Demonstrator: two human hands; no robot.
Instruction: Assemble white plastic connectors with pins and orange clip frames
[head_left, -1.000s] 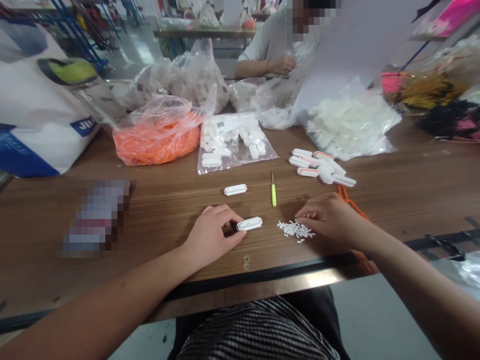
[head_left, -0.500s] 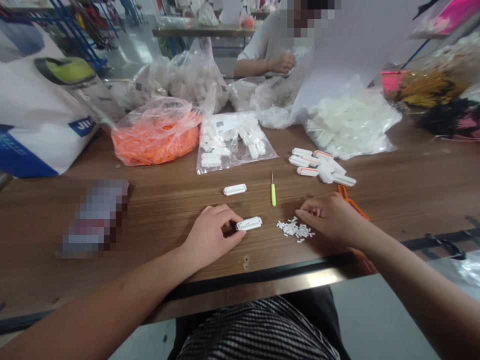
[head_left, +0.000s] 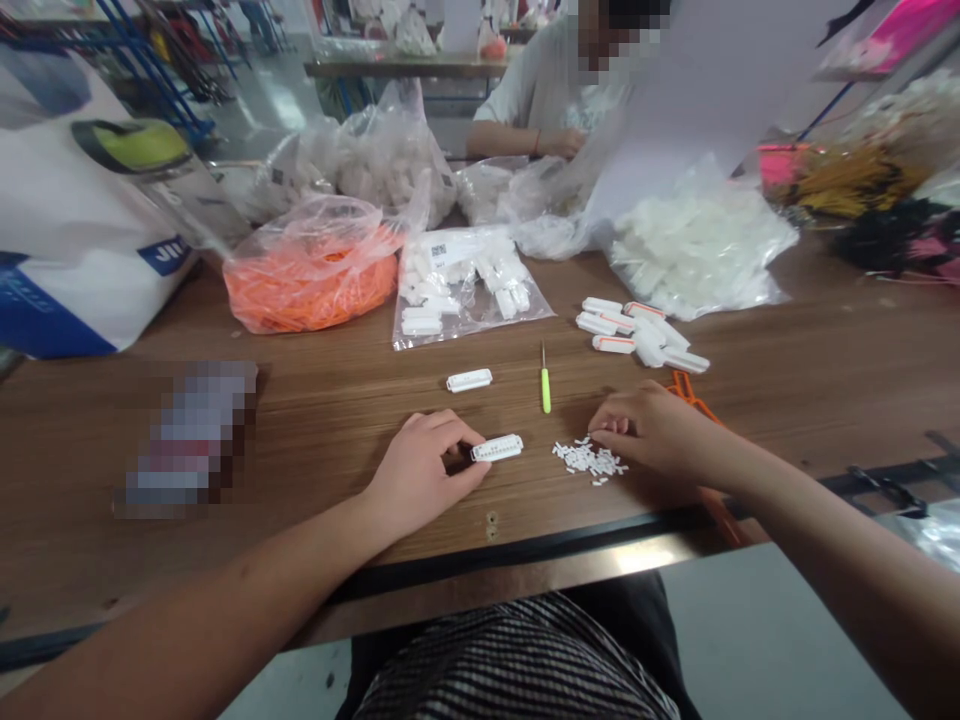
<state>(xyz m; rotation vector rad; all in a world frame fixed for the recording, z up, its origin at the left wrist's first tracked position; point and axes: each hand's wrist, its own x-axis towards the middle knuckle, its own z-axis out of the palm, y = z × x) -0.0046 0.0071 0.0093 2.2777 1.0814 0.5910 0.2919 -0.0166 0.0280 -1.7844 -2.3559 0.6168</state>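
Right hand (head_left: 651,428) slightly lower, at edge of white pegs (head_left: 585,459), open tabletop (head_left: 536,490) beside.

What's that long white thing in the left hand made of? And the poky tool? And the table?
Long white block with small holes: probably hard plastic, matte, with crisp moulded edges.
Slim tool with lime-green handle: handle likely smooth plastic, evenly coloured; thin greyish shaft probably metal.
Brown table: wood or patterned laminate, faintly shiny; streaky grain shows, can't tell which.
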